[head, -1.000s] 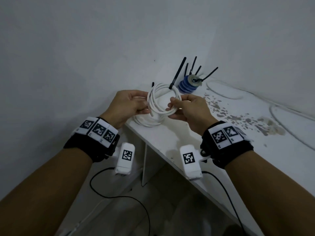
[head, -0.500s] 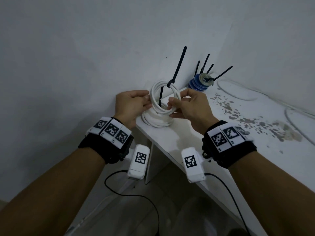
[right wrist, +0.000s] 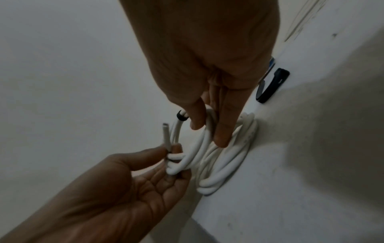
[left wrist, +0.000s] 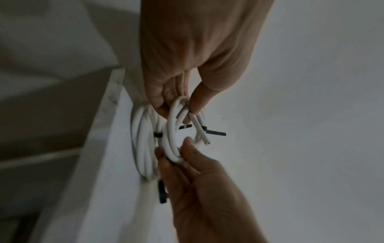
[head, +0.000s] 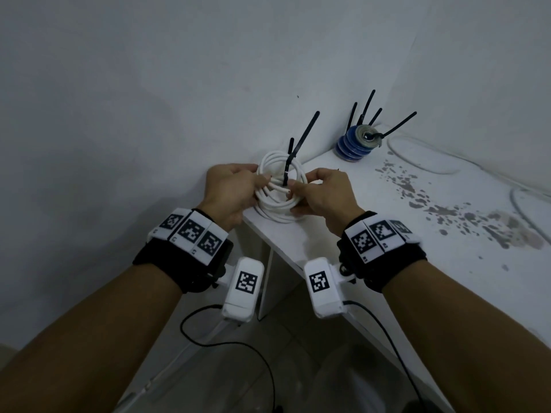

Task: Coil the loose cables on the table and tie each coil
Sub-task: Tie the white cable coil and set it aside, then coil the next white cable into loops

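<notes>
Both hands hold a small white cable coil (head: 269,162) over the table's left corner. My left hand (head: 262,186) pinches its left side, where the loose cable end (right wrist: 166,134) sticks out. My right hand (head: 293,190) pinches the right side between thumb and fingers (right wrist: 221,131). A black zip tie (head: 301,138) wraps the coil's far side, its tail pointing up. Right beneath lies a second white coil (head: 280,216) flat on the table, bound with a black tie (left wrist: 158,135).
The white, stained table (head: 447,263) ends in a corner just below my hands, with a wall close behind. A stack of blue coils (head: 354,144) with black tie tails stands at the back. Loose white cable (head: 417,165) curves across the far right.
The held coil has come down from upright above the table to just over the second coil. Both hands have moved closer together on it.
</notes>
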`<state>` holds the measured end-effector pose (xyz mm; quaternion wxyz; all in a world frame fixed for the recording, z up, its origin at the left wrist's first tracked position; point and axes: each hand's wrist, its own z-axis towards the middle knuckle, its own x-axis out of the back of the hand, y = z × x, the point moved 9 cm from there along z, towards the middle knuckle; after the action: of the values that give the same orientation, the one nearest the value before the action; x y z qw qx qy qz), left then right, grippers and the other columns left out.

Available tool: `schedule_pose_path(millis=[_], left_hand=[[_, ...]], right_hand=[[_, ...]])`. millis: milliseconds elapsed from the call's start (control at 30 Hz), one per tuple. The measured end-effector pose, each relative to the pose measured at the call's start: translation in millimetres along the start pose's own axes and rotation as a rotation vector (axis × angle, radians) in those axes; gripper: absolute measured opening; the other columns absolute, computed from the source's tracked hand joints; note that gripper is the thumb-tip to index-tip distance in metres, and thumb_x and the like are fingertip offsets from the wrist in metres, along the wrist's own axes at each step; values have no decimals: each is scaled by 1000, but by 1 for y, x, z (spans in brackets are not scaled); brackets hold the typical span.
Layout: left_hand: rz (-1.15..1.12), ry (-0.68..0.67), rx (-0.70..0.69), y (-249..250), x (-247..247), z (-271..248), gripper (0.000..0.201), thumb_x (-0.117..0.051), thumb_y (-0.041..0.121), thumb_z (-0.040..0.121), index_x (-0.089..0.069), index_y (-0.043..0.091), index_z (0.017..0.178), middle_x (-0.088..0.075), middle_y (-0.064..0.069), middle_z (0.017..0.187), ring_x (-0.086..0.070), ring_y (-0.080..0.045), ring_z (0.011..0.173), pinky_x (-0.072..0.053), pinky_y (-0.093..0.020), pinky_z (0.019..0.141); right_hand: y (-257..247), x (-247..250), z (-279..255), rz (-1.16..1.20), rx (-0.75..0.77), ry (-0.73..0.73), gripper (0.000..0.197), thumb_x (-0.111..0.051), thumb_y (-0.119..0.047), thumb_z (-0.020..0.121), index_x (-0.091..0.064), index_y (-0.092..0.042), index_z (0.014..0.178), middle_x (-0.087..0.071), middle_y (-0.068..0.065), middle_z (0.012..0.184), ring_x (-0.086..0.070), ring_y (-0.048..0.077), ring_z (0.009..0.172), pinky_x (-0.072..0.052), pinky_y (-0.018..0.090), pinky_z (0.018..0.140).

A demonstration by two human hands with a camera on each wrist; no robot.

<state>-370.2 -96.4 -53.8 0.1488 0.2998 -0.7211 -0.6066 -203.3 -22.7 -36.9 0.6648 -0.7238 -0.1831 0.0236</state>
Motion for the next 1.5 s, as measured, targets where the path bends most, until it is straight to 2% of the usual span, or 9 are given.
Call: schedule_pose_path(millis=[133,267,500,667,900,1000,1133,1367,1500], left_hand=[[-99,-43,136,-3,-7,-2,16,-56,-5,81,-67,-10,91,-68,-24,85,-68,-33,71,-59,-50,84],[227,-54,-26,9,-7,-1,7,-65,3,75,-72,4,72,-68,-10,66,-64,-25,62,-56,-35,64],[874,-83,-256,18,-15,5,27,-74,33,78,-77,8,87,-75,-9,82,-71,-25,79,-57,-39,74],[999,-66,-389,23,-20,-8,32,-72,39,86,-76,16,107,-76,-5,98,-70,-21,90,-56,-33,84],[1221,-210,-140,9,-19,-13,56,-89,38,64,-65,8,105,-68,-9,106,-63,-23,89,-53,-32,74],[1300,-220,-124,12,-19,-17,66,-93,29,62,-58,6,114,-63,-10,113,-59,-24,94,-46,-31,74],[1359,-170,-138,17,-19,-23,81,-90,26,68,-49,3,134,-54,-14,136,-55,-29,120,-46,-33,91],[1299,-287,-472,49,-122,-68,75,-79,41,79,-48,9,138,-51,-12,140,-51,-29,125,-44,-38,102],[1212,-532,-557,37,-218,-104,75,-74,45,83,-43,15,145,-44,-5,149,-46,-23,133,-40,-39,109]], right_hand=[[-1,-1,8,-96,39,8,16,-81,-18,81,-74,-4,85,-73,17,74,-69,27,60,-63,44,67],[-4,4,17,-214,88,54,20,-85,-22,77,-77,-4,82,-73,16,71,-71,28,63,-62,46,70],[-3,11,26,-428,65,37,26,-85,-22,76,-74,0,73,-73,14,69,-73,26,66,-62,37,67],[-6,14,25,-587,91,47,33,-86,-30,72,-75,1,77,-67,7,67,-59,17,59,-47,27,53],[3,12,24,-594,16,-78,30,-80,-30,82,-71,-3,72,-70,12,68,-67,22,57,-62,36,65],[-1,7,23,-623,83,-111,46,-75,-37,86,-72,8,78,-73,21,78,-72,30,74,-61,44,78],[-2,10,11,-684,107,-199,53,-59,-46,95,-66,3,76,-72,25,82,-72,35,76,-60,44,79],[-5,128,-8,-726,18,-26,44,-63,-37,94,-70,6,99,-73,20,85,-72,30,73,-63,35,64],[7,237,-25,-876,-46,138,48,-62,-39,95,-68,7,105,-72,22,93,-71,35,83,-61,41,74]])
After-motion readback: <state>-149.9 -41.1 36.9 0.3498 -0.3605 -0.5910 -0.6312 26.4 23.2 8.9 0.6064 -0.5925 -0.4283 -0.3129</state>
